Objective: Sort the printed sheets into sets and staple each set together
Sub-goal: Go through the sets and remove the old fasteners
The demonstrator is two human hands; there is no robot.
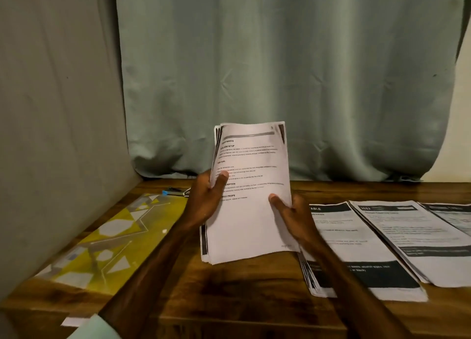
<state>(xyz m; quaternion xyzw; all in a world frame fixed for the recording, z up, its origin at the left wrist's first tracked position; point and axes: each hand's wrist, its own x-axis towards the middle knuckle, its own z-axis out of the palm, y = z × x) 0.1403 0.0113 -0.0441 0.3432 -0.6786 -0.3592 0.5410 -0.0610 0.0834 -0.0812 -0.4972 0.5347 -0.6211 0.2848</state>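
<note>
— What is being held, and where?

— A stack of printed sheets [251, 186] is being held raised over the table [229, 287] at the centre of the view, its printed face being turned toward the camera. Whether its lower edge is touching the wood cannot be told.

— How are the hands being used?

— The left hand [206, 198] is being curled round the stack's edge at nine o'clock, with the thumb being pressed on the front page. The right hand [290, 216] is being curled round the edge at four o'clock, with the thumb also on the front.

— What else is being recorded?

— At three o'clock of the held stack, three piles are being noted lying flat, side by side: the nearest pile [356, 249], the middle pile [418, 239] and the far pile [453, 216], the last being cut off by the frame. A yellow patterned folder [107, 236] is being noted at eight o'clock, and a small blue-tipped object [174, 192] at nine o'clock; what it is cannot be told. A curtain [280, 71] is hanging at twelve o'clock.
</note>
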